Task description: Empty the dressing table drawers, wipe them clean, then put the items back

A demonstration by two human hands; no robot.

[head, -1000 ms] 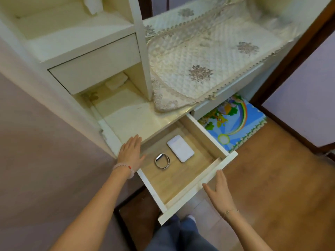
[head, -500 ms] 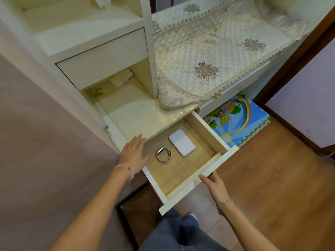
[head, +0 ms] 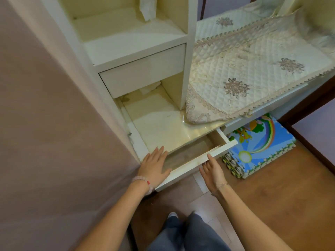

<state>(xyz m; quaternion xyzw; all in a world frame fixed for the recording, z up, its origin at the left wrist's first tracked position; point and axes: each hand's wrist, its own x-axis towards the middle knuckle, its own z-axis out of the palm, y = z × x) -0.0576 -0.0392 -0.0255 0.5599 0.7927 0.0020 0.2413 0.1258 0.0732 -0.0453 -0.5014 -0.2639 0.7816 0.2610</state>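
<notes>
The low drawer [head: 183, 170] is sticking only a little way out from under the dressing table top [head: 163, 127], with two open hands at it.

Only a narrow strip of its wooden bottom is showing, so I cannot tell what is lying inside. The left hand [head: 154, 165] is lying flat, fingers straight, over the drawer's left corner and the edge of the top. The right hand [head: 212, 172] is reaching in with straight fingers, the tips seeming to touch the white front panel, gripping nothing. A bead bracelet [head: 143, 182] is sitting on the left wrist. A smaller drawer [head: 145, 73] is sitting closed above, a quilted cloth [head: 244, 69] is draping over the top to the right, and a bright foam mat [head: 257, 147] is lying on the wooden floor [head: 281, 205] just beside the drawer.
</notes>
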